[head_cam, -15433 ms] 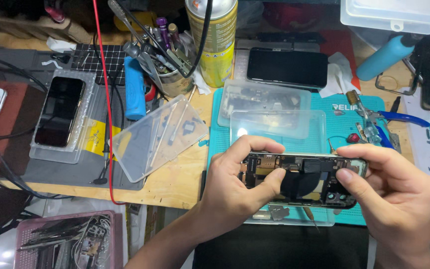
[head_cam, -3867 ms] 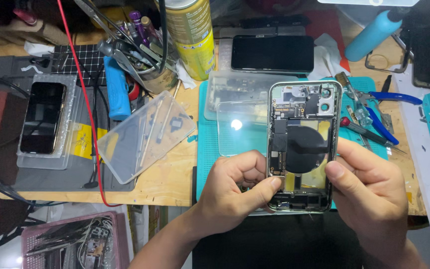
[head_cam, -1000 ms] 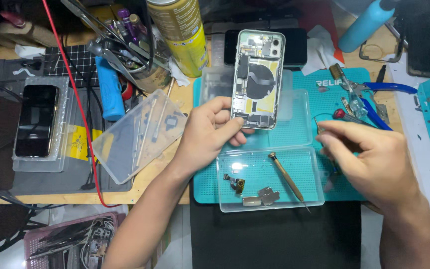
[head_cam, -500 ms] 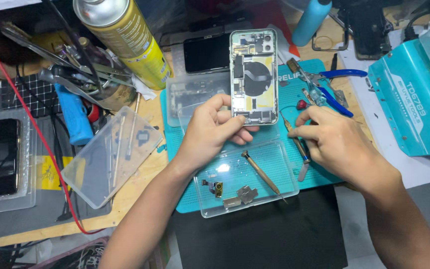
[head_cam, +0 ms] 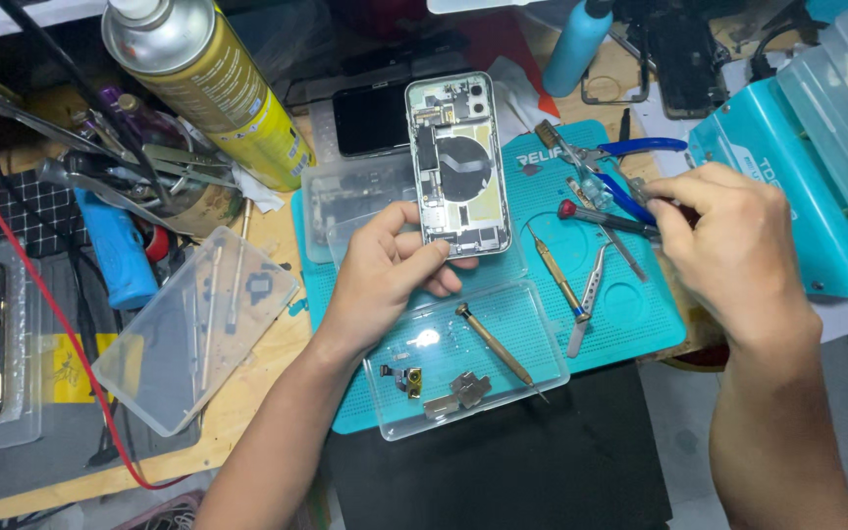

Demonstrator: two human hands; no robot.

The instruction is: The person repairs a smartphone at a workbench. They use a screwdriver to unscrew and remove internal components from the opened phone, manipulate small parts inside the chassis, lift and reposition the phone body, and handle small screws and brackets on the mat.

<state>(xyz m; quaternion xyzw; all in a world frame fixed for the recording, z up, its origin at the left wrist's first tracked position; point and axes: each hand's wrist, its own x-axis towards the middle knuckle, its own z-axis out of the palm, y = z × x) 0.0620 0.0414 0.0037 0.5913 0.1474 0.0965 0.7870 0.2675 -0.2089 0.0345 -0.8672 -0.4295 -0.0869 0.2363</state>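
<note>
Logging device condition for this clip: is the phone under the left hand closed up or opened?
Opened. The silver-framed phone body lies with its black round coil, boards and yellowish parts exposed; the left hand steadies its lower edge.

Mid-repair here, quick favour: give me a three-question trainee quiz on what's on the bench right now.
1. True or false: the left hand holds the opened phone with its insides facing up.
2. Which tool lies inside the clear parts tray? A) brass-handled screwdriver B) blue-handled pliers C) tweezers
3. Fill in: the right hand is at the shaft of the ___-capped screwdriver on the teal mat.

Key: 1 true; 2 A, the brass-handled screwdriver; 3 red.
</note>
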